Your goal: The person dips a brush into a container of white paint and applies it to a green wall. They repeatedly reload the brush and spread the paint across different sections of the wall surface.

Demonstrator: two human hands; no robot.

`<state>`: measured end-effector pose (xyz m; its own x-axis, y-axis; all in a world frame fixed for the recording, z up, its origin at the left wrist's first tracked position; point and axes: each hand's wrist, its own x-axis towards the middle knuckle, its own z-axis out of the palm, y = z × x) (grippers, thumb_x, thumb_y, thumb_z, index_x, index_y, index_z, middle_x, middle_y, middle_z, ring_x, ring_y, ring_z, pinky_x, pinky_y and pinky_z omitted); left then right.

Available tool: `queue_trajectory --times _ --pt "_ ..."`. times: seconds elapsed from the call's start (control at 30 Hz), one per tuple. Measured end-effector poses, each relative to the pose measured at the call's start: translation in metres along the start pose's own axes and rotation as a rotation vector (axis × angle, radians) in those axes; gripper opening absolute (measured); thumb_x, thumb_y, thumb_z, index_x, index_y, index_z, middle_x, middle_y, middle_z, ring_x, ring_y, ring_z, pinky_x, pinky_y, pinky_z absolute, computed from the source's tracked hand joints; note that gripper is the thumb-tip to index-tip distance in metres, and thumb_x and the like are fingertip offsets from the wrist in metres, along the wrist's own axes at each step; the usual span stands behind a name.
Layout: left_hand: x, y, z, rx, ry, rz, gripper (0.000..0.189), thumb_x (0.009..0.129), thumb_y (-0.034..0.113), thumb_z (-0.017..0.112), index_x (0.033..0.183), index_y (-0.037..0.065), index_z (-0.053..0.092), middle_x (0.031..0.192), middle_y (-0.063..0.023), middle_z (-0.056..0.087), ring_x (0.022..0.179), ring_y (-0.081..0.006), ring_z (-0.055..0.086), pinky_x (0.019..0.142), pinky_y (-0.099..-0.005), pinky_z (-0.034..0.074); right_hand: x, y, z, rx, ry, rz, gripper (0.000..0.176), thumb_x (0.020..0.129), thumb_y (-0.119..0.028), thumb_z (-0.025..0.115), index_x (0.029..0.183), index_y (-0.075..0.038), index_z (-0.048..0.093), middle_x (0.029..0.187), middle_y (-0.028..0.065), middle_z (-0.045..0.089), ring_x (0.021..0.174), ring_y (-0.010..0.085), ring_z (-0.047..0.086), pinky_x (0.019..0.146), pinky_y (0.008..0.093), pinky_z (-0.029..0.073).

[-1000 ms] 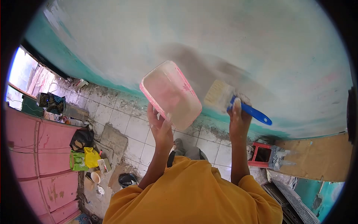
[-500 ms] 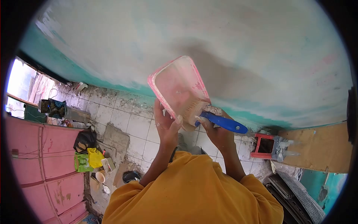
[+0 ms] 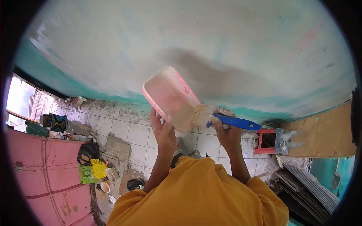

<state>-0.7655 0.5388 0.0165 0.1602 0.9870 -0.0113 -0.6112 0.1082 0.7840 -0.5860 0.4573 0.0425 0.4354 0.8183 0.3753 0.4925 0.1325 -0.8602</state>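
Fingers of my left hand (image 3: 162,130) are wrapped round the near left rim of a pink plastic tray (image 3: 167,96), its inside smeared with whitish paint. The tray is tilted, its far end raised toward the wall. My right hand (image 3: 228,132) grips a wide paintbrush (image 3: 235,121) with a blue handle that points right. The brush's pale bristles lie at the tray's near right rim. Whitish paint marks show on the fingers of both hands. In front stands a wall (image 3: 241,49), patchy white over turquoise.
White floor tiles (image 3: 137,133) lie below, dirty along the wall. To the right are a red stool (image 3: 267,141), a brown board (image 3: 320,141) and stacked corrugated sheets (image 3: 309,188). Yellow bag (image 3: 98,168), green bag (image 3: 87,174) and a white tub (image 3: 106,186) sit left, beside pink panels (image 3: 64,169).
The tray has shifted left and slightly down with my left hand. My right hand and the brush have moved right, drawing the bristles from inside the tray to its rim.
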Motion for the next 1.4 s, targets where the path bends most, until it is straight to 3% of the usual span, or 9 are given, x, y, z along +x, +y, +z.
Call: queue_trajectory --times 0.2,0.27,0.37,0.6,0.8,1.0,1.07,1.3,1.4 --pt "-0.025 -0.002 0.009 0.002 0.0 -0.02 0.08 0.085 0.018 0.067 0.149 0.006 0.021 0.13 -0.0104 0.04 0.119 -0.0226 0.047 0.093 -0.037 0.044 -0.013 0.009 -0.02 0.024 0.11 0.056 0.021 0.089 -0.009 0.069 0.105 0.004 0.064 0.09 0.0071 0.066 0.078 0.0097 0.061 0.067 0.0242 0.051" --pt "-0.034 -0.003 0.011 0.005 0.008 -0.016 0.079 0.085 0.019 0.068 0.148 0.005 0.022 0.13 -0.0101 0.041 0.118 -0.0225 0.048 0.092 -0.037 0.045 -0.015 0.009 -0.026 0.119 0.139 0.166 0.019 0.091 -0.009 0.068 0.104 0.004 0.065 0.087 0.0051 0.065 0.07 0.0072 0.059 0.061 0.0218 0.05" --pt "-0.043 -0.01 0.007 0.017 -0.013 -0.016 0.079 0.085 0.019 0.067 0.149 0.005 0.022 0.129 -0.0101 0.042 0.118 -0.0223 0.048 0.093 -0.037 0.045 -0.02 0.021 -0.032 0.144 0.214 0.129 0.018 0.092 -0.01 0.067 0.104 0.003 0.065 0.085 0.0037 0.065 0.068 0.0059 0.058 0.059 0.021 0.048" --pt "-0.062 -0.02 0.007 0.004 -0.038 -0.063 0.078 0.087 0.018 0.065 0.15 0.005 0.021 0.13 -0.01 0.042 0.119 -0.0226 0.049 0.093 -0.0376 0.045 -0.035 0.037 -0.051 0.259 0.297 0.22 0.017 0.094 -0.016 0.066 0.102 -0.001 0.063 0.082 0.0038 0.064 0.066 0.0054 0.058 0.055 0.0199 0.045" --pt "-0.062 -0.02 0.009 -0.007 -0.066 -0.067 0.075 0.089 0.018 0.064 0.149 0.005 0.021 0.13 -0.0101 0.043 0.123 -0.0243 0.047 0.099 -0.0411 0.042 -0.039 0.041 -0.058 0.38 0.388 0.359 0.03 0.098 -0.03 0.059 0.104 -0.001 0.062 0.084 0.0053 0.066 0.067 0.0101 0.064 0.055 0.0227 0.047" --pt "-0.043 -0.011 0.006 -0.022 -0.072 -0.06 0.071 0.091 0.018 0.061 0.149 0.006 0.021 0.13 -0.0108 0.042 0.127 -0.0257 0.044 0.104 -0.0444 0.038 -0.032 0.056 -0.048 0.48 0.409 0.359 0.038 0.102 -0.033 0.051 0.121 -0.001 0.059 0.096 0.0086 0.067 0.077 0.0144 0.068 0.067 0.0252 0.053" --pt "-0.032 -0.006 0.002 -0.025 -0.069 -0.07 0.071 0.092 0.018 0.061 0.149 0.006 0.021 0.13 -0.0108 0.042 0.128 -0.0258 0.044 0.104 -0.0446 0.038 -0.024 0.061 -0.039 0.572 0.419 0.408 0.039 0.103 -0.032 0.048 0.127 -0.002 0.056 0.108 0.0086 0.065 0.087 0.0154 0.068 0.075 0.0268 0.054" --pt "0.03 0.017 -0.032 -0.036 -0.14 -0.104 0.072 0.092 0.016 0.06 0.15 0.006 0.02 0.127 -0.0102 0.043 0.125 -0.0252 0.046 0.104 -0.0431 0.04 0.03 0.073 0.022 0.778 0.611 0.488 0.039 0.103 -0.03 0.046 0.129 -0.002 0.053 0.12 0.0073 0.061 0.102 0.0176 0.065 0.089 0.03 0.054" --pt "0.069 0.034 -0.049 -0.014 -0.171 -0.136 0.073 0.091 0.015 0.06 0.151 0.006 0.019 0.125 -0.0096 0.043 0.125 -0.0249 0.046 0.104 -0.0431 0.04 0.069 0.072 0.051 0.81 0.686 0.397 0.038 0.103 -0.027 0.045 0.13 -0.001 0.051 0.121 0.0092 0.06 0.103 0.0205 0.065 0.094 0.0321 0.054"
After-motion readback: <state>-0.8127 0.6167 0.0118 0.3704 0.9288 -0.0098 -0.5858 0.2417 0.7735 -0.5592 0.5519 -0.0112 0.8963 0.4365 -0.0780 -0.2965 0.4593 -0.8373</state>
